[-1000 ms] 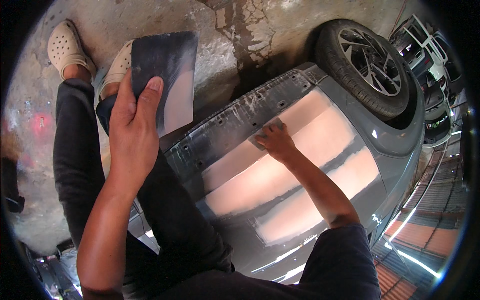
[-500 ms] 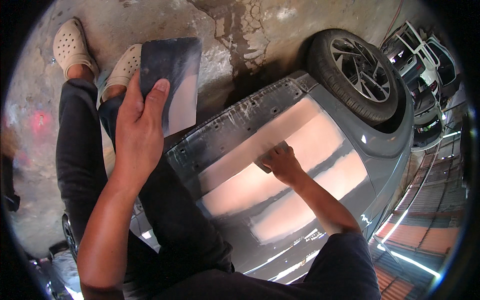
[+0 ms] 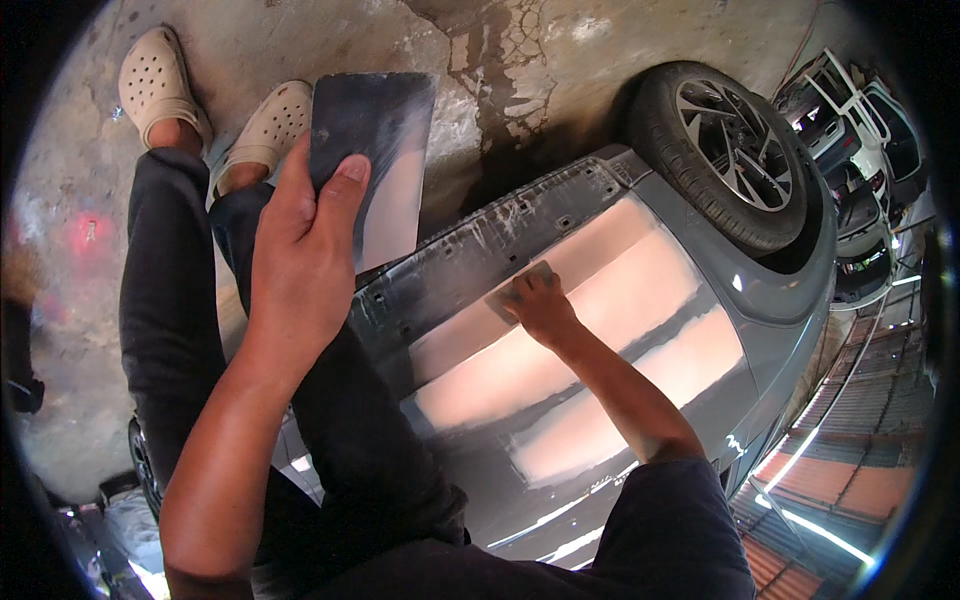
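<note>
My left hand (image 3: pixel 305 245) grips a dark rectangular filler board (image 3: pixel 375 120), thumb on its face, pale pink filler smeared along one side. It is held up above my knee. Out on the grey car door panel (image 3: pixel 560 400), my right hand (image 3: pixel 547 312) is closed over a small flat grey spreader (image 3: pixel 542 271), partly covered by the fingers. The spreader rests at the upper edge of a broad pink filler patch (image 3: pixel 640 275), by the panel's lower border. A second filler patch (image 3: pixel 640 390) lies nearer me, with a dark grey strip between the two.
A wheel (image 3: pixel 730 150) stands just beyond the panel at the right. Along the car's bottom edge runs a dusty dark sill (image 3: pixel 480 225) with small holes. My clog-shod feet (image 3: pixel 165 85) are on the stained concrete floor (image 3: pixel 590 50). Car body parts (image 3: pixel 860 190) are piled at far right.
My right hand with the spreader has slid left and up toward the sill, off the middle of the filler patch. The filler board sits slightly farther right in view.
</note>
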`<action>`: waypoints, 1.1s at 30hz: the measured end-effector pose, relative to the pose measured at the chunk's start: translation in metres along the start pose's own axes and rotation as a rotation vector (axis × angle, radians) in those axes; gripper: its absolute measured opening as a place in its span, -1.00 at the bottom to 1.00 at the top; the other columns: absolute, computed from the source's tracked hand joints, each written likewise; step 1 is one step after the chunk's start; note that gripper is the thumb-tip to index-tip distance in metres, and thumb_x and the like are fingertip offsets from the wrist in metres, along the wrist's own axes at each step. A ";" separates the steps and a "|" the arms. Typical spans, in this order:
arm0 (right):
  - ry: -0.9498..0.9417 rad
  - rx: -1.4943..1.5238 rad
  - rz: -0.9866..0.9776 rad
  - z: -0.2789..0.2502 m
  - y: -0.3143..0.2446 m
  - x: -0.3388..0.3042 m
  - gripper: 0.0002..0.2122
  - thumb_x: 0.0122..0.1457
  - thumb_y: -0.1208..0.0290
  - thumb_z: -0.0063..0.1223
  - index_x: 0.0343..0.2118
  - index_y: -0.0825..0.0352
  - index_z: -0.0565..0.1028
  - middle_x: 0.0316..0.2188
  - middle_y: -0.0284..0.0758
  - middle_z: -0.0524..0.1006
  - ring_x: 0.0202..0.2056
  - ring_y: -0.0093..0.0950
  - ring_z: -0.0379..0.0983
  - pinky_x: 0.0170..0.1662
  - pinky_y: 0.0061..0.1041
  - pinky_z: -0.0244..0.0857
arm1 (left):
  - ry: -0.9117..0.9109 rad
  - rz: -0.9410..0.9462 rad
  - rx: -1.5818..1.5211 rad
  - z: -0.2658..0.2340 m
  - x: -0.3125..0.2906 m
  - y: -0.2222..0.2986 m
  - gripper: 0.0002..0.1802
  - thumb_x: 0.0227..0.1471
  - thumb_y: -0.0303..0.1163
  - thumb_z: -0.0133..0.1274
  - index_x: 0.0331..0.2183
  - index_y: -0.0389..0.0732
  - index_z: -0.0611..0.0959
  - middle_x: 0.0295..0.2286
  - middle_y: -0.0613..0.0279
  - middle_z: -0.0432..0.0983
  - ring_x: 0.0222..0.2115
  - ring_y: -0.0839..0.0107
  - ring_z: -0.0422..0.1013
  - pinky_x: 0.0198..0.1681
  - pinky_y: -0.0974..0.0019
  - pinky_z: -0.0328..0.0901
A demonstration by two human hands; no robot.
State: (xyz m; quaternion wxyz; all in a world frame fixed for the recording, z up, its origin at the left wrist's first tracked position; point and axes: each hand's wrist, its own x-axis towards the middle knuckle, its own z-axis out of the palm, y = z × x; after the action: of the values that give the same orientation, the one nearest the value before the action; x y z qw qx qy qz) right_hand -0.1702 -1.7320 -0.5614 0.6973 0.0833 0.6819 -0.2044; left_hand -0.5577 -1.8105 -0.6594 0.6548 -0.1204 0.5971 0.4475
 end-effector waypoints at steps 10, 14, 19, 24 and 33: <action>-0.049 0.012 0.000 0.013 0.000 0.014 -0.64 0.23 0.34 -0.04 0.08 -0.06 0.50 0.11 -0.26 0.39 0.19 -0.20 0.26 0.17 0.15 0.13 | -0.024 0.026 0.023 -0.001 0.000 -0.005 -0.58 0.33 -0.27 -0.09 0.11 -0.31 0.43 -0.25 0.29 0.51 -0.27 0.57 0.36 -0.12 0.48 0.27; -0.246 0.079 0.043 -0.022 -0.004 0.017 -0.71 0.22 0.34 -0.04 -0.01 -0.03 0.55 0.06 -0.29 0.42 0.15 -0.24 0.29 0.14 0.13 0.15 | 0.017 0.011 0.005 0.000 0.003 -0.002 -0.58 0.33 -0.28 -0.09 0.11 -0.32 0.43 -0.25 0.29 0.51 -0.25 0.57 0.36 -0.10 0.49 0.26; -0.186 0.068 0.051 0.006 -0.005 -0.005 -0.75 0.21 0.35 -0.04 -0.09 -0.04 0.57 -0.01 -0.32 0.46 0.11 -0.26 0.33 0.09 0.11 0.18 | 0.001 -0.017 0.015 0.000 0.000 0.004 -0.56 0.31 -0.28 -0.06 0.10 -0.35 0.44 -0.23 0.28 0.52 -0.21 0.57 0.35 -0.06 0.50 0.24; -0.432 0.100 0.063 -0.044 -0.013 -0.021 -0.75 0.21 0.40 -0.05 -0.13 -0.07 0.58 -0.01 -0.31 0.46 0.10 -0.25 0.34 0.08 0.11 0.19 | 0.007 -0.091 0.038 -0.005 0.004 0.008 -0.54 0.30 -0.23 -0.04 0.09 -0.34 0.45 -0.20 0.27 0.52 -0.19 0.55 0.36 -0.02 0.47 0.23; 0.124 0.479 0.089 -0.119 -0.009 -0.092 -0.48 0.02 0.66 0.04 0.07 0.02 0.48 0.06 -0.28 0.43 0.13 -0.15 0.33 0.12 -0.09 0.25 | -0.051 -0.269 -0.214 -0.007 -0.007 0.002 -0.56 0.28 -0.24 -0.03 0.09 -0.30 0.44 -0.16 0.28 0.51 -0.16 0.50 0.36 0.01 0.45 0.21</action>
State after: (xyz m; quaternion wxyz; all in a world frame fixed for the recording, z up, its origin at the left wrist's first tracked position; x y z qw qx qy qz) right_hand -0.2819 -1.6768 -0.4764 0.6227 0.2885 0.6513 -0.3238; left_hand -0.5628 -1.8177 -0.6542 0.7074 -0.2568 0.5077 0.4196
